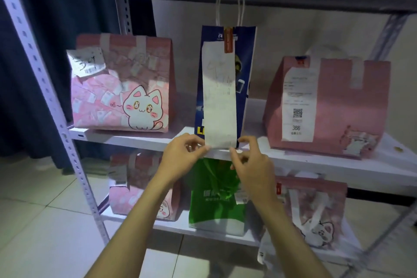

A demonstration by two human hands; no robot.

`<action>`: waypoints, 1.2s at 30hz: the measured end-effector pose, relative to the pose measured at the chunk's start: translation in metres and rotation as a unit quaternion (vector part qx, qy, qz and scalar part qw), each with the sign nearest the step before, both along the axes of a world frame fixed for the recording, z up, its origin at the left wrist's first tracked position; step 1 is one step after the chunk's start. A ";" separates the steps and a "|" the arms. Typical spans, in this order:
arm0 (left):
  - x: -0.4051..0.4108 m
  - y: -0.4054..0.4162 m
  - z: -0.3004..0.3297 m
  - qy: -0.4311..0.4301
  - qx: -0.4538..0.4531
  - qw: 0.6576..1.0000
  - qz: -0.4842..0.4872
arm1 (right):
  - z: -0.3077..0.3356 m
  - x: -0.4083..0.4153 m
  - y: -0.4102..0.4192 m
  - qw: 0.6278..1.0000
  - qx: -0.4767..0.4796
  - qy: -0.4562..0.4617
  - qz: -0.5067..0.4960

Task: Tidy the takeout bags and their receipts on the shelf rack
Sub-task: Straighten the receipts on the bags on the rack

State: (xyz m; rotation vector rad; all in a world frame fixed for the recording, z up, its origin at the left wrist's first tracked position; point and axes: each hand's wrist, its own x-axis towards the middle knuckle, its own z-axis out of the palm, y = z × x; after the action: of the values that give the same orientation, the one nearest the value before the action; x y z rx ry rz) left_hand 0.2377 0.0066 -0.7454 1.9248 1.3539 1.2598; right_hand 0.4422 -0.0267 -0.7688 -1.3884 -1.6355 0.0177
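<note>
A tall blue paper bag [244, 70] with white handles stands mid-shelf. A long white receipt [218, 97] hangs down its front from a red sticker [228, 39]. My left hand [184, 153] pinches the receipt's bottom left corner. My right hand [250, 160] hovers at the bottom right corner with thumb and fingers curled close to the paper; whether it holds the paper is unclear. A pink cat bag [121, 83] with a crumpled receipt [86, 62] stands to the left. A pink bag [352, 106] with a flat receipt [297, 104] stands to the right.
The white shelf board [316, 165] carries all three bags. On the lower shelf stand a pink cat bag [126, 187], a green bag [214, 205] and another pink cat bag [316, 210]. A perforated metal upright [58, 119] runs down the left. Tiled floor lies below.
</note>
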 end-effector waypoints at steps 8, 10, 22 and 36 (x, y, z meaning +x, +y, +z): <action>-0.028 -0.004 0.002 -0.061 -0.050 0.986 -0.150 | -0.005 -0.005 -0.004 0.993 -0.043 0.037 0.100; -0.030 -0.006 0.002 -0.074 -0.050 0.982 -0.164 | -0.010 -0.009 -0.006 0.989 -0.065 0.050 0.124; -0.031 -0.001 0.005 -0.023 -0.033 0.992 -0.122 | -0.016 -0.009 -0.018 0.999 -0.008 -0.019 0.040; -0.049 -0.001 0.008 -0.026 0.002 0.997 -0.079 | 0.005 -0.038 -0.016 0.990 0.085 -0.111 0.007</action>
State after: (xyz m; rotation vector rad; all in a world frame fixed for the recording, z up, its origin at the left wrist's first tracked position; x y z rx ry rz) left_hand 0.1888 0.0060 -0.7374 1.9456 1.1506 1.2266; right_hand 0.4039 -0.0427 -0.7641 -1.2838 -1.7848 -0.2704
